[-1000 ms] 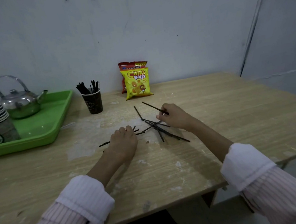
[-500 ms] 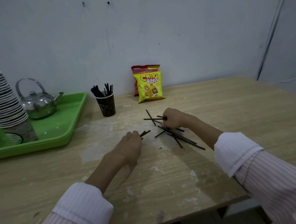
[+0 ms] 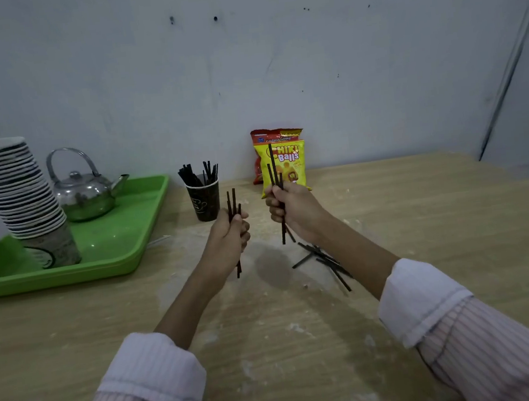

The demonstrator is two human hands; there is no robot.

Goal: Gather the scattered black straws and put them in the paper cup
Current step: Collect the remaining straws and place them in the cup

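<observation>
My left hand [image 3: 229,238] is raised above the table, closed around a small upright bundle of black straws [image 3: 233,203]. My right hand [image 3: 293,210] is also raised and grips a few black straws [image 3: 273,170] held upright. Several more loose straws [image 3: 325,261] lie crossed on the wooden table under my right forearm. The dark paper cup [image 3: 204,200] stands behind my left hand near the wall, with several black straws sticking out of it.
A green tray [image 3: 124,244] at the left carries a steel kettle [image 3: 84,193] and a tall stack of paper cups [image 3: 20,200]. Two snack bags [image 3: 282,162] lean against the wall behind my right hand. The table's right edge runs by a wall corner.
Both hands have lifted off the table, each taking a bundle of straws up and turning it upright. Fewer straws lie on the table. The camera has tilted up.
</observation>
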